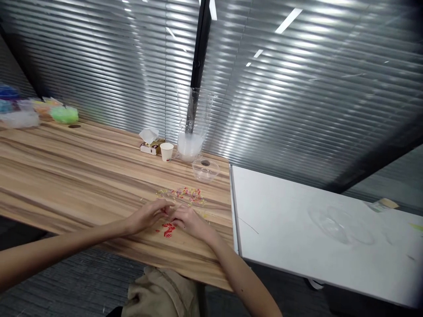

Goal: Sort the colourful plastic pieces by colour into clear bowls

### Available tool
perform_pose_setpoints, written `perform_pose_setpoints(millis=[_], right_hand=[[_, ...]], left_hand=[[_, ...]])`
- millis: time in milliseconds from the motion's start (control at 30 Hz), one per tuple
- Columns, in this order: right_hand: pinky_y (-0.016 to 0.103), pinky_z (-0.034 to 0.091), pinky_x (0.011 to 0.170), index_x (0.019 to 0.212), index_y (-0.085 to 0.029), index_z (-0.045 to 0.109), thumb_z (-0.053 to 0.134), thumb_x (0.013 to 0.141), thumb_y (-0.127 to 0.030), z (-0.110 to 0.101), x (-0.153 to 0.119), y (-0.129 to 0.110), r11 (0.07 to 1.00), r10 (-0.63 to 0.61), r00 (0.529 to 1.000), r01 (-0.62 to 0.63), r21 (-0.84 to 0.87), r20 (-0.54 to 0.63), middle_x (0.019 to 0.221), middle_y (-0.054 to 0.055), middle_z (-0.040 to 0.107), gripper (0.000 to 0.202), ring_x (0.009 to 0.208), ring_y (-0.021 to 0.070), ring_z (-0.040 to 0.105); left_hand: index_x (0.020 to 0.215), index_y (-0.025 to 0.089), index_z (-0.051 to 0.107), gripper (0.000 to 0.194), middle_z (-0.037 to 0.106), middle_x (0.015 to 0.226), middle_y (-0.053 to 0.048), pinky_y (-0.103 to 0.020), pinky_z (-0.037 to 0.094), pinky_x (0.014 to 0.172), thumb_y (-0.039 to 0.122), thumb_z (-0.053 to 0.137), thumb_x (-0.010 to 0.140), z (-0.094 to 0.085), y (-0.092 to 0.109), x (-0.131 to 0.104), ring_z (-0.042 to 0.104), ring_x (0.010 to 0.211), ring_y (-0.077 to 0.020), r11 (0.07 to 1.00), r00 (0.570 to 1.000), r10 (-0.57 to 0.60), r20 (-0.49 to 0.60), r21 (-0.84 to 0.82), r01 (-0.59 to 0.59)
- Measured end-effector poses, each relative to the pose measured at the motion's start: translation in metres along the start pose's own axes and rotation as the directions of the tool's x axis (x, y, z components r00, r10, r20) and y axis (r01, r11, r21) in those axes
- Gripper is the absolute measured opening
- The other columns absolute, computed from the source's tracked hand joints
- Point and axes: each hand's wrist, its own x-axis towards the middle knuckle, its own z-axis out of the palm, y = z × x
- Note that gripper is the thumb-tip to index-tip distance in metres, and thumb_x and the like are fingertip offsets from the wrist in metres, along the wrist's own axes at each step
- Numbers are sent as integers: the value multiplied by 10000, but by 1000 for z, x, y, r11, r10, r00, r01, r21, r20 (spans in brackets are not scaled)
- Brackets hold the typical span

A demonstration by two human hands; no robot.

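Note:
My left hand [149, 215] and my right hand [192, 222] rest on the wood-grain table, fingertips almost meeting. Both have their fingers curled and drawn together; whatever lies between the fingertips is too small or hidden to make out. Just below the fingers is a small cluster of red striped pieces [168, 230], with my right fingertips at its upper edge. Beyond the hands spreads a loose heap of small mixed-colour pieces [187, 193], red, yellow and pale. Their exact kind is too small to tell.
Behind the heap stand a clear plastic bowl [205, 171], a clear bag with white contents [190, 147], a paper cup [167, 152] and a tissue box [150, 147]. Bagged coloured material [64, 114] sits far left. A white table [280, 211] adjoins at right, holding clear lids [333, 226].

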Motion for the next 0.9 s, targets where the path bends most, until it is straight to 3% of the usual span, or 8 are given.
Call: perform_pose_setpoints(millis=[133,200,267,367,467,600,733,900], right_hand=[[203,444,835,902,-169,676,589,873,-69,-5,-2,-2,990,25,999,-31,137,47,928,13,687,136,878,124,628],[204,447,821,914,-168,684,587,876,-79,-7,-2,2,988,58,998,-59,141,9,916,17,688,138,869,125,627],[224,442,841,951,-158,688,568,892,-89,-8,0,9,989,126,987,-117,87,-102,940,38,684,150,898,138,615],[279,422,893,995,-142,689,548,899,-76,-8,6,26,956,262,925,-288,-59,-274,994,80,671,183,953,171,580],[297,418,870,974,-147,704,576,893,-95,-8,14,38,903,328,897,-390,-179,-297,982,90,668,161,940,197,554],[293,399,880,967,-184,715,565,921,-148,-4,19,41,900,297,920,-360,-248,-257,974,66,673,160,935,190,541],[308,385,895,946,-180,722,575,920,-163,1,23,44,887,302,923,-363,-285,-237,965,70,669,151,934,193,535],[297,398,869,968,-185,720,573,910,-140,4,26,53,884,329,918,-381,-271,-220,949,73,658,164,945,198,524]], left_hand=[[1123,193,584,274,665,978,-52,-260,483,800,232,416,909,5,14,-18,614,876,-172,996,999,-28,26,-80,30],[1139,204,588,291,674,1016,-54,-275,486,827,253,419,907,8,13,-18,621,912,-184,995,999,-53,8,-86,53],[1163,210,584,307,685,998,-48,-280,491,832,277,429,906,12,10,-17,629,907,-187,994,998,-68,-19,-93,66],[1155,208,597,305,695,952,-40,-282,497,825,321,443,917,18,5,-18,636,877,-183,994,998,-58,-33,-92,55],[1025,211,655,285,696,956,-44,-279,493,816,381,443,938,19,3,-16,631,881,-185,998,1000,1,-6,-61,-1],[932,192,673,323,688,902,-58,-297,477,823,394,422,959,8,-5,4,614,866,-190,999,998,33,-59,27,-32],[918,155,684,320,672,876,-98,-318,473,768,344,426,941,-3,-26,38,605,829,-210,980,974,-75,-213,162,111],[821,140,685,287,659,817,-108,-332,461,759,314,470,900,0,-49,63,594,805,-224,962,960,-135,-247,198,187]])
